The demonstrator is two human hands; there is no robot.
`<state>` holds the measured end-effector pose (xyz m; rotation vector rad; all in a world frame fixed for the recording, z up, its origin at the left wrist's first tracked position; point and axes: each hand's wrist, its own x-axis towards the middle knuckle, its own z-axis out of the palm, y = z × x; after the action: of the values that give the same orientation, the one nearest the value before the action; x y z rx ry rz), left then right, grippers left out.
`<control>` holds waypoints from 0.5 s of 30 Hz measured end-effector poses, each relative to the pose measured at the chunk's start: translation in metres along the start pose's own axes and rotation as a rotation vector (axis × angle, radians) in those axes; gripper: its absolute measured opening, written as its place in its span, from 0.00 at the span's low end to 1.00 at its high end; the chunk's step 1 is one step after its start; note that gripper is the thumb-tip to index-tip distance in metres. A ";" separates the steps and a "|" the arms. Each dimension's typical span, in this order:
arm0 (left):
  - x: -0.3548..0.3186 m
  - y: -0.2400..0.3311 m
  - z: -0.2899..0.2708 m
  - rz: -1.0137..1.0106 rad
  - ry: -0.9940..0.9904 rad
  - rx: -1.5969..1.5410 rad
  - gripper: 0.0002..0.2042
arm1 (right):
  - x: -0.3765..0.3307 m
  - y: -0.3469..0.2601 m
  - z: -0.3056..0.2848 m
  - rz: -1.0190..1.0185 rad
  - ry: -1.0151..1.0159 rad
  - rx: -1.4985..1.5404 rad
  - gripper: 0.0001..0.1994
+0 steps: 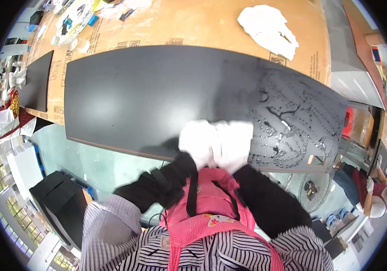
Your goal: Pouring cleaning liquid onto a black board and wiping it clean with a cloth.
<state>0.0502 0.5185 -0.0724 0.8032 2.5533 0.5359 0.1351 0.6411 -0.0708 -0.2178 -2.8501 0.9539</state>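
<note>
A large black panel (148, 95) lies flat on a cardboard-covered table (193, 22). Its right part (292, 122) is wet with droplets and streaks of liquid. My left hand (196, 141) and my right hand (233, 143) are pressed together at the panel's near edge, just left of the wet patch. Both appear bright white, as if in white gloves or cloth, and the glare hides the fingers. I cannot tell whether either hand holds a cloth. My forearms are in black sleeves.
A crumpled white cloth (268, 29) lies on the cardboard at the far right. A second, smaller black panel (37, 81) rests at the table's left end. Clutter (74, 20) sits at the far left corner. Other people (365, 189) work at right and left. A fan (313, 192) stands below the table.
</note>
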 end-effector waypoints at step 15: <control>0.190 0.048 -0.015 0.300 0.408 -0.029 0.09 | 0.139 0.104 -0.038 0.123 0.042 -0.562 0.14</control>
<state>-0.0782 0.6668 -0.0867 1.1805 2.7908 0.9110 0.0149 0.7699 -0.0934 -0.4613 -3.0196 0.1337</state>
